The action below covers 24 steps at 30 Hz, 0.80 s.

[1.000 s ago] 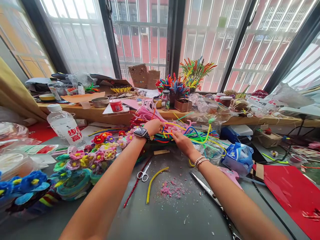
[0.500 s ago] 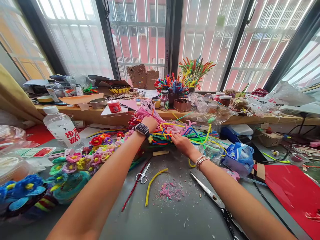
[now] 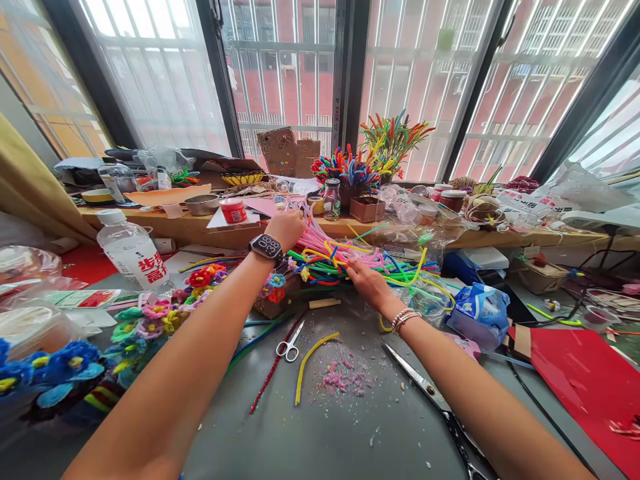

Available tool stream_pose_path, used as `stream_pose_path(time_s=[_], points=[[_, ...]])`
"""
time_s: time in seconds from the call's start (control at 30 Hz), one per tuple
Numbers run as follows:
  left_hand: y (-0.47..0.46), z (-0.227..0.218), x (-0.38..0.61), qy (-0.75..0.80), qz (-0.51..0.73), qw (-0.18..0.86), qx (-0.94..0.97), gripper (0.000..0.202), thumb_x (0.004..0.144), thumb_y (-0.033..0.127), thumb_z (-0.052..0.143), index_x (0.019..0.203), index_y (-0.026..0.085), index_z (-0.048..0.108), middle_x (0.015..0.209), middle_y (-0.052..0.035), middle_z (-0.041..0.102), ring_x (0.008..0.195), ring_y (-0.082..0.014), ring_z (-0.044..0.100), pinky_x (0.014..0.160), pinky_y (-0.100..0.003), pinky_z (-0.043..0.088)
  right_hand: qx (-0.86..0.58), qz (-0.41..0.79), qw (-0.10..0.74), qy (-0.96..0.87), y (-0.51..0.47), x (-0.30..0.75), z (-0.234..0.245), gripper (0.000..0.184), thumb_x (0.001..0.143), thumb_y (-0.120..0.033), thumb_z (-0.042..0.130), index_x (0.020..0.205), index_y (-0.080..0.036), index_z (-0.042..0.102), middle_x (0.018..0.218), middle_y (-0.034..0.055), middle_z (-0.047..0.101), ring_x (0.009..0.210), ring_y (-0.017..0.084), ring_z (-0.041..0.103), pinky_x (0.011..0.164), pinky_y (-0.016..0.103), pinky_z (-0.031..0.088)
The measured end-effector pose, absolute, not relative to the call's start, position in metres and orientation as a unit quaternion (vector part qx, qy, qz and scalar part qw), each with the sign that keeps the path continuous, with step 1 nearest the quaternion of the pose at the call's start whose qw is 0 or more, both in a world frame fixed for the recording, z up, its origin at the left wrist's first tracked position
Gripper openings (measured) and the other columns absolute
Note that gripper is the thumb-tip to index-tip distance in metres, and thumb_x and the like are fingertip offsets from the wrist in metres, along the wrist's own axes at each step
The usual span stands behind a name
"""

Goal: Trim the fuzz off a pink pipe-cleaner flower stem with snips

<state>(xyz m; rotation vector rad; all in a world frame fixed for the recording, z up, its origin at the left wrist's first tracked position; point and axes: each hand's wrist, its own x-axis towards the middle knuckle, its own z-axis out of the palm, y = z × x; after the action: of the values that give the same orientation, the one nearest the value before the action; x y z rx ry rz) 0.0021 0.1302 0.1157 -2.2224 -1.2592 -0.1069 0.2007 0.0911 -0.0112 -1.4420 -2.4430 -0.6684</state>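
My left hand (image 3: 286,228), with a smartwatch on the wrist, is closed round a raised bunch of pink pipe cleaners (image 3: 325,245) at the back of the desk. My right hand (image 3: 367,280), a beaded bracelet on its wrist, rests on the tangle of green, blue and yellow pipe cleaners (image 3: 400,270) with its fingers pressed into it. Whether those fingers pinch a strand is hidden. A small wooden box (image 3: 273,305) shows under the lifted bunch.
Small scissors (image 3: 289,347), a yellow pipe cleaner (image 3: 311,363), a red one (image 3: 273,373) and pink crumbs (image 3: 343,381) lie on the grey desk. Large scissors (image 3: 423,387) lie by my right forearm. Pipe-cleaner flowers (image 3: 150,320) and a water bottle (image 3: 131,252) stand left; red paper (image 3: 585,380) right.
My left hand has lifted the pink bunch up and back towards the window ledge. The small wooden box under it has come into sight. My right hand has stayed on the tangle.
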Motion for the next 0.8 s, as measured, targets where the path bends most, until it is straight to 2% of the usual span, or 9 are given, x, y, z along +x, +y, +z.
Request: stream_pose_path(time_s=[0.17,0.37,0.5,0.63,0.8], points=[[0.129,0.11,-0.002,-0.453,-0.036,0.302,-0.838,0.03,0.075,0.004,0.036,0.084,0.007,0.064,0.083,-0.018,0.063,0.084,-0.0264,0.058,0.069,-0.036,0.042,-0.516,-0.216,0.116,-0.821,0.093,0.198,-0.009,0.032,0.084,-0.004,0.031,0.108,-0.01,0.05,0.122,0.0169,0.047,0.1,0.02,0.054,0.075,0.027,0.048],[0.132,0.094,-0.006,-0.417,-0.026,0.31,-0.854,0.029,0.076,0.003,0.035,0.084,0.007,0.063,0.086,-0.0187,0.063,0.084,-0.0253,0.057,0.069,-0.035,0.043,-0.545,-0.204,0.107,-0.806,0.096,0.195,-0.002,0.03,0.086,-0.009,0.03,0.11,-0.011,0.048,0.103,0.015,0.058,0.09,0.02,0.057,0.069,0.026,0.047],[0.134,0.09,-0.019,-0.398,-0.019,0.313,-0.862,0.029,0.078,0.004,0.034,0.087,0.009,0.061,0.088,-0.0167,0.062,0.084,-0.0235,0.056,0.068,-0.033,0.043,-0.549,-0.204,0.104,-0.804,0.097,0.196,-0.002,0.032,0.086,-0.009,0.03,0.113,-0.013,0.046,0.106,0.0143,0.057,0.09,0.021,0.056,0.068,0.028,0.047],[0.137,0.088,-0.039,-0.39,-0.01,0.304,-0.869,0.026,0.078,0.007,0.036,0.084,0.014,0.061,0.086,-0.0125,0.063,0.082,-0.0201,0.056,0.066,-0.029,0.042,-0.559,-0.205,0.101,-0.797,0.098,0.199,-0.003,0.031,0.086,-0.01,0.031,0.111,-0.015,0.049,0.103,0.0142,0.058,0.085,0.02,0.057,0.067,0.029,0.047],[0.14,0.092,-0.058,-0.421,-0.018,0.297,-0.857,0.028,0.078,0.005,0.034,0.086,0.014,0.059,0.084,-0.0134,0.062,0.079,-0.0207,0.055,0.065,-0.03,0.042,-0.562,-0.204,0.108,-0.794,0.097,0.201,-0.005,0.032,0.086,-0.012,0.034,0.115,-0.018,0.047,0.103,0.012,0.059,0.088,0.02,0.056,0.07,0.027,0.046]])
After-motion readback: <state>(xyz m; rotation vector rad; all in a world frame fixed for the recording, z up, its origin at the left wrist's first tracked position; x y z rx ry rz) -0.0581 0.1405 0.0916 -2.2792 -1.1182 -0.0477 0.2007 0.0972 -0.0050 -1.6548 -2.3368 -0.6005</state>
